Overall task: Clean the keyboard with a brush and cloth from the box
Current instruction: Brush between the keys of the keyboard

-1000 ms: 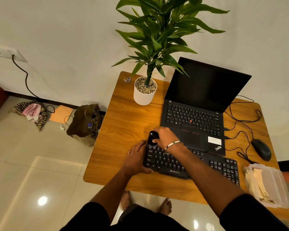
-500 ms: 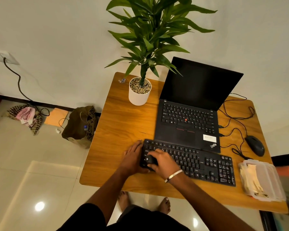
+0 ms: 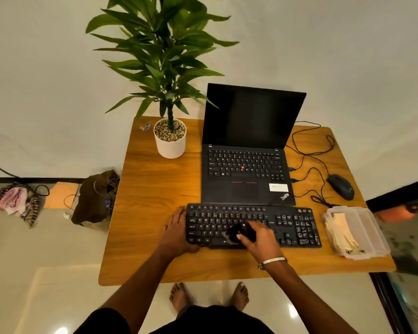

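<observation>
Keyboard [image 3: 252,226], black, lies flat on the wooden table [image 3: 155,189], its far edge touching the front of the open laptop [image 3: 247,165]. Taking the keyboard as landmark: the left hand [image 3: 177,231] rests at its left end, fingers straight and together along the edge, thumb at the near corner. The right hand [image 3: 260,237] is over its middle keys, fingers curled round a black brush [image 3: 239,231] whose blurred head is down on the letter rows. A bracelet [image 3: 272,261] sits on that wrist, just near of the keyboard.

Just right of the keyboard stands a clear plastic box [image 3: 369,227] with a pale cloth [image 3: 342,231] lying inside; box and keyboard do not touch. Beyond the box, right of the laptop, lies a black mouse [image 3: 340,186], and its cable [image 3: 311,162] loops across the table to the laptop's side. Nothing lies on the keyboard besides hands and brush. Far and to the left of the keyboard, a plant [image 3: 169,138] in a white pot with pebbles stands near the table's back edge, leaves reaching over the laptop lid.

Left of the table, on the glossy tiled floor [image 3: 34,273], sit a brown bag [image 3: 94,198] and, farther left, a checked rag [image 3: 12,203] by the plain wall. Bare feet show below the table's near edge.
</observation>
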